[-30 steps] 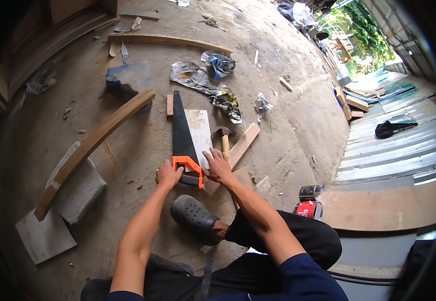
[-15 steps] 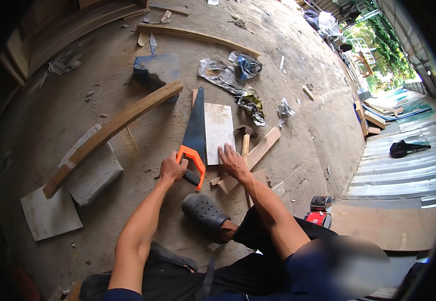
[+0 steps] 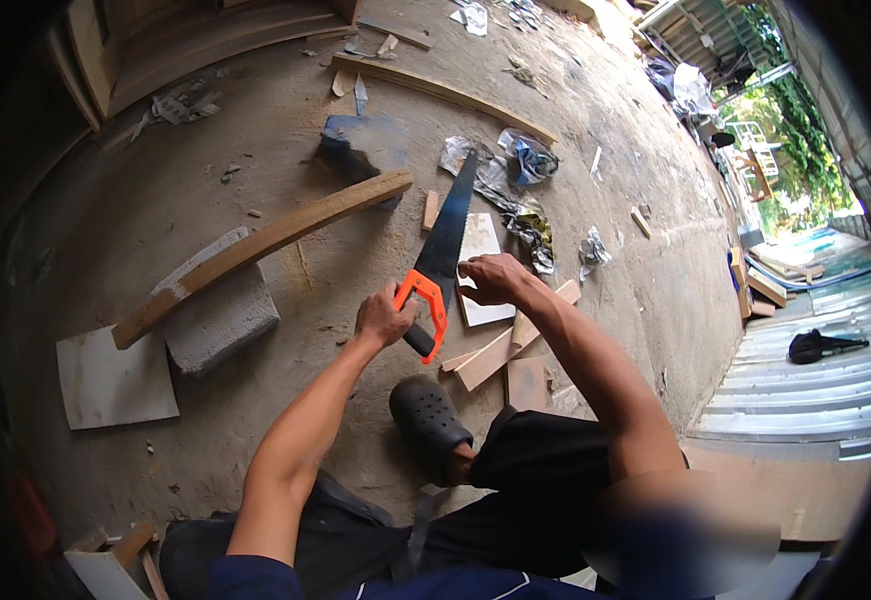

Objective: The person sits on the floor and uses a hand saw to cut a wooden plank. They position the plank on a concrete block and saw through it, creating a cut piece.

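Head view: A person crouched on a dusty concrete floor (image 3: 205,200), the left hand (image 3: 383,318) wrapped tight around the orange handle of a handsaw (image 3: 442,248). The dark blade ran up and away from the body, lying along the left edge of a pale square board (image 3: 479,270), as it would for a cut down that side. The right hand (image 3: 490,280) rested on the board with fingers curled and narrow, gripping nothing; it appeared to press down so the board would not shift under the blade. The board itself sat across a light wooden batten (image 3: 500,348), which kept it off the ground and probably gave the teeth room to pass. A foot in a dark clog (image 3: 427,418) was planted just below the batten's near end, close enough to brace the work, though whether it touched the wood could not be told.

A long curved plank (image 3: 255,248) lay to the left, one end propped on a grey stone block (image 3: 217,312), well apart from the saw. A flat pale sheet (image 3: 110,380) lay beside that block. Beyond the blade's tip, crumpled wrappers (image 3: 515,180) and wood offcuts were strewn over the floor. To the right, corrugated metal sheets (image 3: 805,400) stretched toward a sunlit, leafy opening.
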Demonstrator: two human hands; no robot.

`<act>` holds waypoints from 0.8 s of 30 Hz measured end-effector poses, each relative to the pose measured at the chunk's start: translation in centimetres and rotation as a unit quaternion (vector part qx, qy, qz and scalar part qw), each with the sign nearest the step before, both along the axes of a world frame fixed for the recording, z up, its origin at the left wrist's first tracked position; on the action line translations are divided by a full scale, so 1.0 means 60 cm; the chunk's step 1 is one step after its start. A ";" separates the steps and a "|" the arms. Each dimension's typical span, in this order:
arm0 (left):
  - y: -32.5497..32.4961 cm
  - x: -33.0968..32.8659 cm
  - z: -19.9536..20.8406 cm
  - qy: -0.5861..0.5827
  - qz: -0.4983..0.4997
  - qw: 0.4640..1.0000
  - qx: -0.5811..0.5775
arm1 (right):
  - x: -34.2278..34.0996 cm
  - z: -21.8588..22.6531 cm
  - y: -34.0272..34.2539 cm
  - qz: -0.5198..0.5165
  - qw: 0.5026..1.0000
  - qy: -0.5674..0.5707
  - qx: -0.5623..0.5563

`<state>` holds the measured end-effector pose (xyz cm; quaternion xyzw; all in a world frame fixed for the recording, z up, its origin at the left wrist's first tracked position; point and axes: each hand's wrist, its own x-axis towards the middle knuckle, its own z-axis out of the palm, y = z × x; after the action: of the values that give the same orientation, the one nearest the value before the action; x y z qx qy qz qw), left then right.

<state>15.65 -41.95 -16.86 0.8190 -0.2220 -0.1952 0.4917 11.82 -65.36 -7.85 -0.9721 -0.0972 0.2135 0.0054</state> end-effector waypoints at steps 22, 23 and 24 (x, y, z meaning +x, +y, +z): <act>0.166 0.150 0.089 -0.093 0.312 0.945 -0.042 | 0.232 -0.033 0.292 0.242 0.879 -0.333 0.242; 0.177 0.156 0.092 -0.109 0.322 0.939 -0.047 | 0.235 -0.042 0.310 0.223 0.901 -0.287 0.238; 0.184 0.165 0.098 -0.128 0.332 0.933 -0.055 | 0.241 -0.043 0.321 0.220 0.898 -0.299 0.236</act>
<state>25.53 -30.90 -10.99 0.8355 -0.0091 0.0978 0.5407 26.28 -46.07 -10.43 -0.9141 -0.3535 -0.1203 0.1583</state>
